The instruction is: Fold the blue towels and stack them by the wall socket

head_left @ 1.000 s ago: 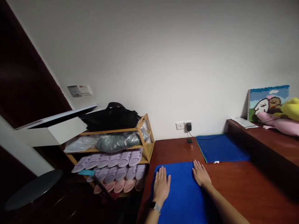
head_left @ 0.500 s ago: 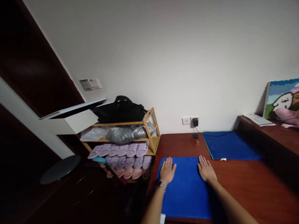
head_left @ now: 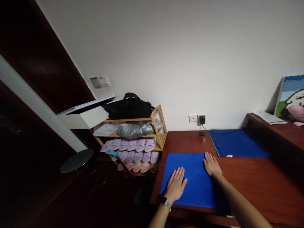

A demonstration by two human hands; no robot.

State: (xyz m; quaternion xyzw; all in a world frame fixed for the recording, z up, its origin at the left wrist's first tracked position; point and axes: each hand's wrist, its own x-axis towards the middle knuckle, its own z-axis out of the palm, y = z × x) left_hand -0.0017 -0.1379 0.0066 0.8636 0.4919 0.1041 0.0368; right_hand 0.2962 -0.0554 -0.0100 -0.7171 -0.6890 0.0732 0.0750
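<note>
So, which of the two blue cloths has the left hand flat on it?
The nearer, brighter cloth: the left hand rests on it. The green-edged cloth, back by the wall, has no hand on it.

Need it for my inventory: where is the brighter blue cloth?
In the head view, the cloth lies right of centre on the table, left hand on top, right hand at its right edge.
</note>
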